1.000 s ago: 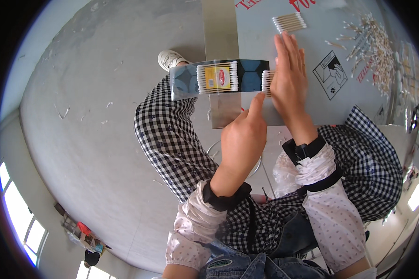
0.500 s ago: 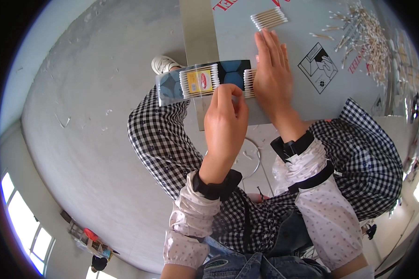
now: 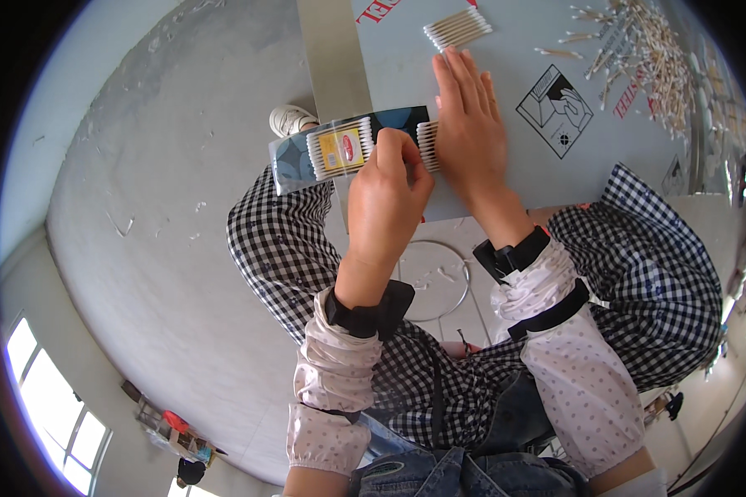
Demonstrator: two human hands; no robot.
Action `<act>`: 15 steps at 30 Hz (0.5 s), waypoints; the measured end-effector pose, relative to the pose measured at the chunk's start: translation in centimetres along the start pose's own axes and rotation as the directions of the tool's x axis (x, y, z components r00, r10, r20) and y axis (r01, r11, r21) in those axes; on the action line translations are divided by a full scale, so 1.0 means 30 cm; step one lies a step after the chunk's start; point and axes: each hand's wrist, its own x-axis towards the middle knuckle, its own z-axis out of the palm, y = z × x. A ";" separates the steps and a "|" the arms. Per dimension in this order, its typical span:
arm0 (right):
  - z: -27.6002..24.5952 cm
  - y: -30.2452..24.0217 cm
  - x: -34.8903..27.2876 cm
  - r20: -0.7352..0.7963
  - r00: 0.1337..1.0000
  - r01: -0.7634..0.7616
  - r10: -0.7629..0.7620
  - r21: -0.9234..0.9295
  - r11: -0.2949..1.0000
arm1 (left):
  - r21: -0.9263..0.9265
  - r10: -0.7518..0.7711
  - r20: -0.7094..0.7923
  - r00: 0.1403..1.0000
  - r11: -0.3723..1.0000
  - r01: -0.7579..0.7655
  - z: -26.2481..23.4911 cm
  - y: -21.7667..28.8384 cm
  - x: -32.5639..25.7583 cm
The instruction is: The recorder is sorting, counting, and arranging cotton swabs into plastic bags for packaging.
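Note:
A clear plastic bag with dark blue patches (image 3: pixel 292 167) lies across the table's left edge. Inside it sits a row of cotton swabs with a yellow card (image 3: pixel 337 151). My left hand (image 3: pixel 387 189) is closed in a pinch over the bag's right part; its fingertips hide what they grip. Flat, with fingers stretched away from me, my right hand (image 3: pixel 471 141) rests on its side against a second row of cotton swabs (image 3: pixel 427 146) at the bag's right end. Part of that row is hidden under the palm. Beyond my right fingertips lies another neat row of cotton swabs (image 3: pixel 457 28).
Loose cotton swabs are heaped (image 3: pixel 651 66) at the table's far right. The grey tabletop (image 3: pixel 389 66) has red print and a black-and-white diagram (image 3: pixel 555 112). Below its near edge stands a round metal stool frame (image 3: pixel 464 286). My checked-cloth knees flank the table's near side.
The view has shifted slightly, so table and hands appear further left. My left hand sits closer to the yellow-carded swabs, still pinched. My right hand keeps its flat pose beside the second row.

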 end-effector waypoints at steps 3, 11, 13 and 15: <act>0.002 -0.010 0.000 -0.002 1.000 -0.021 0.021 0.047 0.999 | -0.014 -0.042 0.001 0.999 0.999 0.042 -0.009 -0.002 -0.003; -0.058 0.026 0.005 -0.111 0.993 0.000 0.029 0.247 0.969 | -0.093 -0.038 -0.033 0.999 0.995 0.035 -0.011 -0.017 -0.003; -0.095 0.036 0.001 -0.146 0.989 0.022 0.021 0.283 0.959 | -0.100 -0.048 -0.023 0.999 0.994 0.045 -0.017 -0.021 -0.007; -0.143 0.048 -0.011 -0.088 0.992 -0.039 0.089 0.461 0.886 | -0.111 -0.055 -0.004 0.998 0.992 0.054 -0.015 -0.023 -0.007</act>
